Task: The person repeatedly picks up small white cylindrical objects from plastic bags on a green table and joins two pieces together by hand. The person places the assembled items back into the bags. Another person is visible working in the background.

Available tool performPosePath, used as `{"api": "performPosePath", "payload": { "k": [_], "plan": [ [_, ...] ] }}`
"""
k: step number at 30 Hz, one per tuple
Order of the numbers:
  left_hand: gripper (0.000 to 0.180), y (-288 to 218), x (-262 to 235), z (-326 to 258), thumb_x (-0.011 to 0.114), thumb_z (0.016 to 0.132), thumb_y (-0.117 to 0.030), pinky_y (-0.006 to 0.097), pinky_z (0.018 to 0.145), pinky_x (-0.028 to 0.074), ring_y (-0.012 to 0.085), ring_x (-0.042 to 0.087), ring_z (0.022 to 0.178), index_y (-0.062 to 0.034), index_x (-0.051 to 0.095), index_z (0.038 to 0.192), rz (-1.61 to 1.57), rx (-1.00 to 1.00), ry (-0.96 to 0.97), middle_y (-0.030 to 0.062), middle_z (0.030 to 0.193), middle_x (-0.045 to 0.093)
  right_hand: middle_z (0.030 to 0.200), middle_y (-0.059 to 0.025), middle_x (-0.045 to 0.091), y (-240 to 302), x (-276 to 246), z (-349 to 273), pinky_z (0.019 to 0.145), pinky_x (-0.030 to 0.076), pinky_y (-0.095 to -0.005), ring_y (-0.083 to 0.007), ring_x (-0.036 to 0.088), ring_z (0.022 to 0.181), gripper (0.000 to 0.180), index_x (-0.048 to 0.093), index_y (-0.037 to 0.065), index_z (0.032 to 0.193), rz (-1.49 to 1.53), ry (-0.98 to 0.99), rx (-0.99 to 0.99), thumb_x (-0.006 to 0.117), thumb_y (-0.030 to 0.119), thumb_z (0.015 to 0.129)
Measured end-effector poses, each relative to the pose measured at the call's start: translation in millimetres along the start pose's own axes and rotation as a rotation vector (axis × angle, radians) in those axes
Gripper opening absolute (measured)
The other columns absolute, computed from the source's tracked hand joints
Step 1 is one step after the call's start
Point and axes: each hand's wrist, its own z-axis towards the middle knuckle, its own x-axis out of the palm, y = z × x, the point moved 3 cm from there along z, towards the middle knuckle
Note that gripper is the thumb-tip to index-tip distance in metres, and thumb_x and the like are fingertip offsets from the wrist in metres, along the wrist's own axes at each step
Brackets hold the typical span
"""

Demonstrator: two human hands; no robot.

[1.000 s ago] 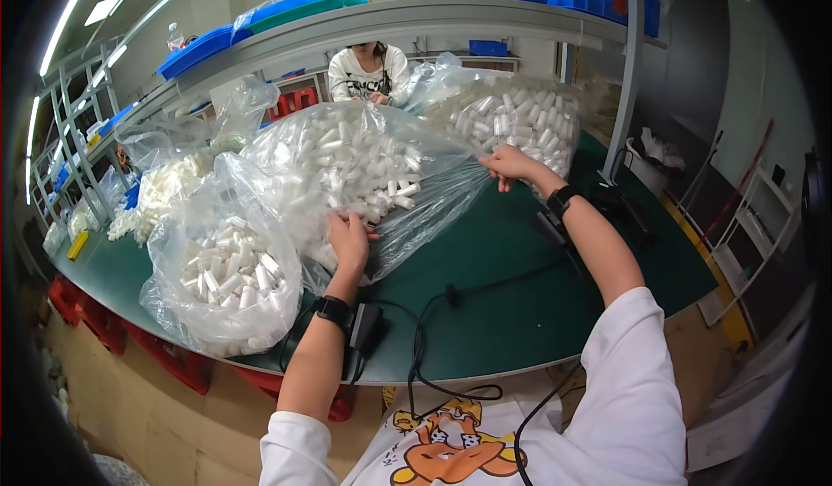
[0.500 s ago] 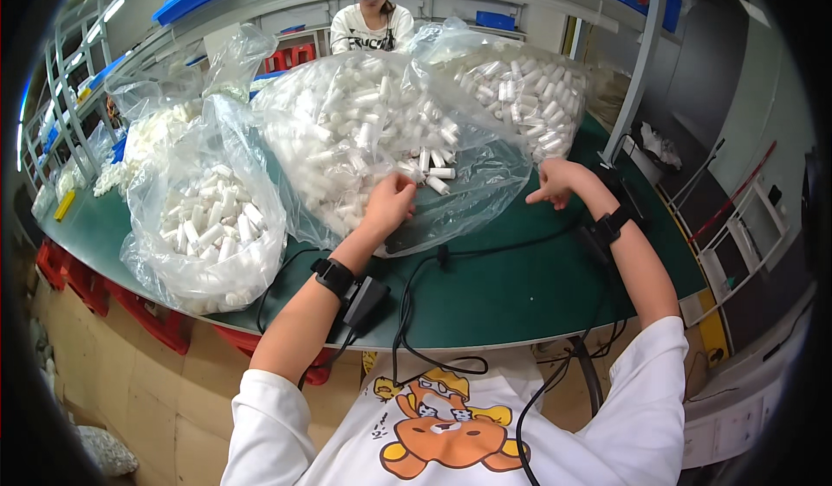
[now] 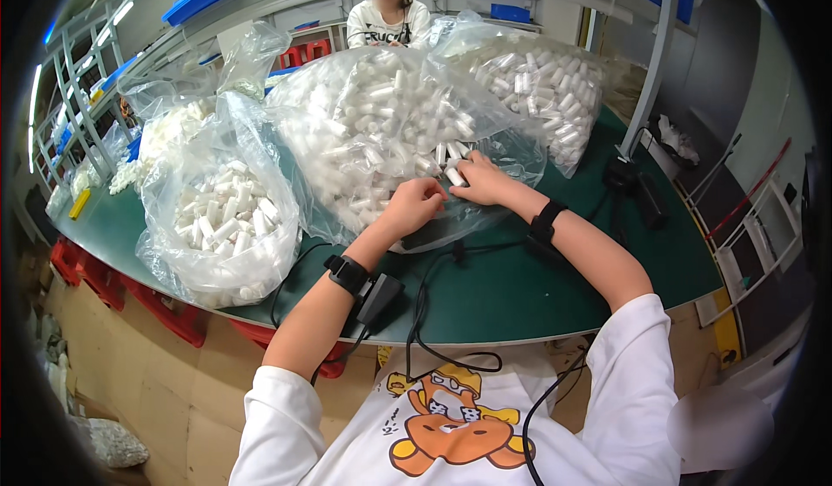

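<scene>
A large clear plastic bag full of small white cylindrical tubes lies across the middle of the green table, its mouth facing me. At that mouth my right hand reaches in from the right, with thumb and fingers closed around a white tube. My left hand is beside it on the left, over the bag's edge. Its fingers are curled together, and whatever they hold is hidden. More loose tubes lie just beyond my right fingertips.
A smaller open bag of white pieces stands at left, and another filled bag at far right. Black cables cross the green table. A metal post rises at right. Another person sits opposite.
My right hand has moved left from the bag's right side to the tubes at its mouth and closed on one. My left hand stays near the bag's edge, fingers still curled. The view has shifted slightly.
</scene>
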Motion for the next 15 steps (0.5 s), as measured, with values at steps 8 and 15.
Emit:
{"api": "performPosePath", "payload": {
  "k": [8,15],
  "plan": [
    [0.019,-1.5,-4.4,0.9,0.049,0.079,-0.011,0.026,0.062,0.047,0.0119,0.058,0.065,0.0017,0.06,0.088,0.029,0.046,-0.032,0.0068,0.072,0.062,0.112,-0.0229,0.042,-2.3,0.9,7.3,0.088,0.04,-0.0458,-0.0386,0.043,0.107,0.04,0.064,0.005,0.086,0.05,0.114,0.124,0.066,0.036,0.061],
    [0.018,-2.5,-3.3,1.6,0.05,0.079,-0.01,0.025,0.062,0.047,0.0119,0.058,0.066,0.0012,0.06,0.089,0.008,0.035,-0.013,0.0059,0.073,0.061,0.106,-0.0223,0.048,-2.8,-5.3,8.3,0.088,0.04,-0.0369,-0.0368,0.044,0.106,0.041,0.065,0.002,0.085,0.118,0.121,0.037,0.069,0.034,0.061]
  ]
}}
